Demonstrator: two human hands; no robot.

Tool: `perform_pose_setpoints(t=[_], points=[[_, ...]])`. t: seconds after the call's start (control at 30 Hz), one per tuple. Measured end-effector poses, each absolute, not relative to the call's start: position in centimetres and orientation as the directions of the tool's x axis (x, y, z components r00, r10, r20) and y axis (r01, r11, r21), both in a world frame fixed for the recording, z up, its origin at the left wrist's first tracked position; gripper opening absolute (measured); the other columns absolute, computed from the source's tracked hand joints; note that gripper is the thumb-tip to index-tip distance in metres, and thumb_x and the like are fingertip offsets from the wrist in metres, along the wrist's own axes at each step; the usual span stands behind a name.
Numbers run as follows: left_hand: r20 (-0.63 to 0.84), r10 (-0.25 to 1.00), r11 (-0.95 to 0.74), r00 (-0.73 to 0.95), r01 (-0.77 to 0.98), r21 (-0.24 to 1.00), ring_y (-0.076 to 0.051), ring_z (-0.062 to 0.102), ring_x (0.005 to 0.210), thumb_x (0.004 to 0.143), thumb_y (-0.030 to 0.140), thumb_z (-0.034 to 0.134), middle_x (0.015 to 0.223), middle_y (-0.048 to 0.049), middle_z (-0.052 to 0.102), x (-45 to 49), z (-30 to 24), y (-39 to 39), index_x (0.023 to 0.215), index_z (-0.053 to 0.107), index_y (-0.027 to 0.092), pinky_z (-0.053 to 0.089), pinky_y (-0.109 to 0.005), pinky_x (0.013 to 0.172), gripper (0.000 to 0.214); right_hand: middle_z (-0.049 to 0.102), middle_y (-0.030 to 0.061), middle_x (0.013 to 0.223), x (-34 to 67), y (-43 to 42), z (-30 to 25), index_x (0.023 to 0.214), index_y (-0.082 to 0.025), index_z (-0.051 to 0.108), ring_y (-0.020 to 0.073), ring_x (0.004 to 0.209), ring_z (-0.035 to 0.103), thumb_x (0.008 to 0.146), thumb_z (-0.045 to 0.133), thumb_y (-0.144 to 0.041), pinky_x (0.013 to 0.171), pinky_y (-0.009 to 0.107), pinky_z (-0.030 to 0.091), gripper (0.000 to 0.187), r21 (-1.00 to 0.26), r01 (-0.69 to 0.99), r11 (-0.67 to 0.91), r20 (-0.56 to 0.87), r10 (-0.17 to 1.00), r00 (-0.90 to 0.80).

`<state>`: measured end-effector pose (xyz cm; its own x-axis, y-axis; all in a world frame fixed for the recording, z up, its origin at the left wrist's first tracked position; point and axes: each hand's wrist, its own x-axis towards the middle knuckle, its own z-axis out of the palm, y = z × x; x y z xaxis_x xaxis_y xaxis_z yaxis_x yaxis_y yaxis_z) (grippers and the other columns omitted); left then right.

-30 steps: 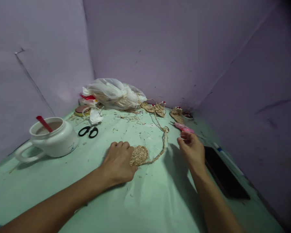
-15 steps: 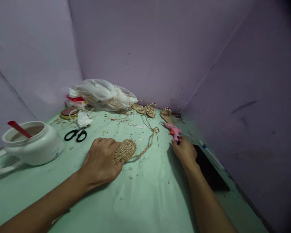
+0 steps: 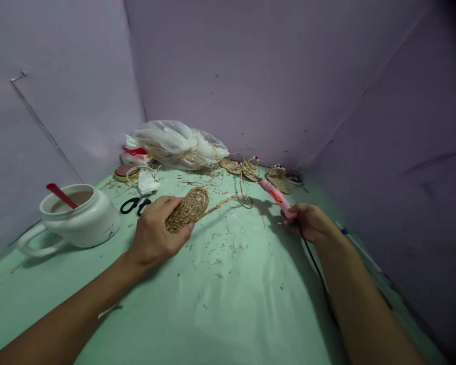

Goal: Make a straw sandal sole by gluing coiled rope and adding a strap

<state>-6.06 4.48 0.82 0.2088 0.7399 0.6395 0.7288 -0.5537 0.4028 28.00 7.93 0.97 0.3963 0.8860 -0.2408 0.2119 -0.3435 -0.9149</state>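
Between the thumb and fingers of my left hand (image 3: 157,230) is a coiled, oval sole of braided straw (image 3: 190,207), tilted up off the table. A loose straw braid (image 3: 222,203) trails from its right side and ends in a loop. My right hand (image 3: 307,221) is closed round the handle of a pink glue gun (image 3: 276,196), whose nozzle points away to the upper left. A black cord (image 3: 314,261) hangs down from the glue gun. Black-handled scissors (image 3: 131,205) lie just beyond my left hand, partly hidden by it.
A white mug (image 3: 81,223) with a red stick (image 3: 61,195) stands at the left. Along the back wall sit a clear plastic bag (image 3: 178,144), small straw slippers (image 3: 249,170) with red beads, and a round tin (image 3: 127,172). Straw scraps litter the green table (image 3: 231,304).
My left hand has raised and tilted the straw sole off the table. My right hand has lifted the glue gun and turned it. The view has shifted slightly left.
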Motion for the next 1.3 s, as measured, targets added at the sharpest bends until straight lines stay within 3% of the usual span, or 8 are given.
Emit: perform_pose_setpoints(t=[0.23,0.37,0.53,0.7,0.77,0.9,1.03,1.3], points=[[0.622,0.733,-0.630,0.274,0.619,0.469,-0.025,0.060,0.094,0.071,0.028,0.059,0.102,-0.0124,0.061,-5.0,-0.2,3.7,0.107,0.058,0.012,0.051,-0.037,0.081,0.039,0.068,0.0046,0.081,25.0,2.9,2.9,0.074,-0.021,0.064,0.0189,0.068,0.063,0.051,0.060,-0.014,0.064,0.034,0.057,0.024,-0.969,-0.094,-0.230,-0.246,0.940,0.235],[0.646,0.686,-0.691,0.335,0.580,0.432,-0.026,0.059,0.097,0.071,0.024,0.060,0.105,-0.0145,0.060,-4.4,-1.2,3.6,0.112,0.055,0.012,0.051,-0.040,0.084,0.043,0.069,0.0042,0.084,23.6,1.1,3.1,0.079,-0.024,0.063,0.0142,0.053,0.054,0.061,0.064,-0.032,0.052,0.032,0.052,0.019,-0.944,-0.317,-0.088,-0.155,0.969,0.192],[0.662,0.657,-0.710,0.360,0.591,0.384,-0.027,0.058,0.099,0.071,0.023,0.061,0.107,-0.0155,0.059,-4.8,-1.6,4.0,0.115,0.053,0.012,0.051,-0.043,0.085,0.047,0.069,0.0068,0.090,22.5,-0.2,2.2,0.099,-0.022,0.062,0.0076,0.042,0.037,0.067,0.070,-0.039,0.041,0.025,0.035,0.037,-0.994,-0.102,0.035,0.027,0.997,0.078],[0.651,0.661,-0.707,0.374,0.600,0.373,-0.027,0.058,0.098,0.070,0.023,0.061,0.105,-0.0167,0.059,-4.9,-1.6,4.2,0.113,0.055,0.009,0.051,-0.044,0.085,0.045,0.051,-0.0012,0.052,22.2,-0.9,1.1,0.081,-0.016,0.067,0.0090,0.042,0.035,0.075,0.061,-0.055,0.040,0.023,0.027,0.040,-0.992,0.099,0.078,0.074,0.996,-0.045],[0.640,0.669,-0.703,0.377,0.599,0.383,-0.027,0.058,0.098,0.070,0.023,0.060,0.105,-0.0164,0.060,-4.8,-1.6,4.2,0.113,0.055,0.009,0.050,-0.043,0.085,0.045,0.045,-0.0030,0.047,22.1,-1.0,1.0,0.077,-0.016,0.067,0.0099,0.042,0.036,0.075,0.060,-0.054,0.039,0.023,0.028,0.039,-0.969,0.232,0.091,0.077,0.995,-0.065],[0.625,0.686,-0.688,0.373,0.614,0.388,-0.026,0.057,0.098,0.070,0.023,0.060,0.105,-0.0154,0.059,-4.9,-1.5,4.1,0.114,0.055,0.011,0.050,-0.043,0.086,0.046,0.060,0.0017,0.060,21.7,-1.2,1.1,0.075,-0.018,0.069,0.0153,0.053,0.053,0.075,0.061,-0.046,0.046,0.026,0.043,0.028,-0.901,0.406,0.150,0.120,0.988,-0.099],[0.631,0.679,-0.691,0.376,0.617,0.376,-0.027,0.056,0.097,0.068,0.021,0.060,0.104,-0.0149,0.059,-5.0,-1.3,4.1,0.113,0.055,0.012,0.049,-0.044,0.086,0.046,0.069,0.0035,0.074,21.3,-1.2,1.3,0.080,-0.022,0.069,0.0197,0.066,0.062,0.074,0.063,-0.035,0.056,0.029,0.051,0.017,-0.890,0.400,0.221,0.163,0.971,-0.174],[0.648,0.644,-0.715,0.407,0.621,0.320,-0.027,0.054,0.097,0.069,0.019,0.060,0.103,-0.0182,0.058,-5.0,-1.2,4.1,0.113,0.055,0.004,0.049,-0.043,0.085,0.047,0.063,0.0009,0.062,21.0,-1.4,1.1,0.071,-0.021,0.066,0.0163,0.054,0.055,0.071,0.065,-0.035,0.047,0.026,0.047,0.014,-0.893,0.404,0.197,0.146,0.977,-0.156]])
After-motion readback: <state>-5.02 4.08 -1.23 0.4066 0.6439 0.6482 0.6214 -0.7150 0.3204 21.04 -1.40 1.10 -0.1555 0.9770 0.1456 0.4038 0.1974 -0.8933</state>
